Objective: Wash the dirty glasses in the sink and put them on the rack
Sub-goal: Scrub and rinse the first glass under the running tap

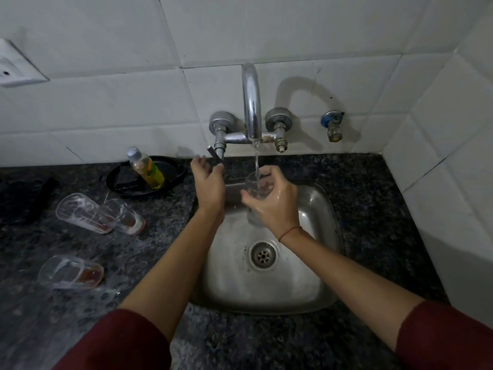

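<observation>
Head view, the only one supplied. The right hand (272, 201) is clamped around a clear, upright drinking glass (255, 189), holding it over the square stainless-steel sink (314, 265) directly under a thin stream of water (256, 158) from the curved chrome faucet (251, 102). The left hand (208, 182) is at the small chrome tap lever (213, 153), fingers curled about it; whether they actually grip it cannot be confirmed. The two hands are apart.

Three further clear glasses lie on their sides on the dark speckled stone desk, left of the sink: a touching pair (98, 213) and a single one (70, 273) nearer the person. All carry whitish film and reddish residue at the base. The desk (149, 252) around them looks wet. A clear bottle of yellow liquid (145, 168) stands on a black round tray (170, 180) behind them. No rack is visible.

Risks, as judgement:
- The right hand appears wet; one-handed hold on wet glass may slip, dropping it onto steel.
- Opening the lever further could splash water out of the glass.
- The lying glasses could roll on the wet desk, towards the sink edge or each other, if knocked by a forearm.
- Rinsing alone may leave residue.
</observation>
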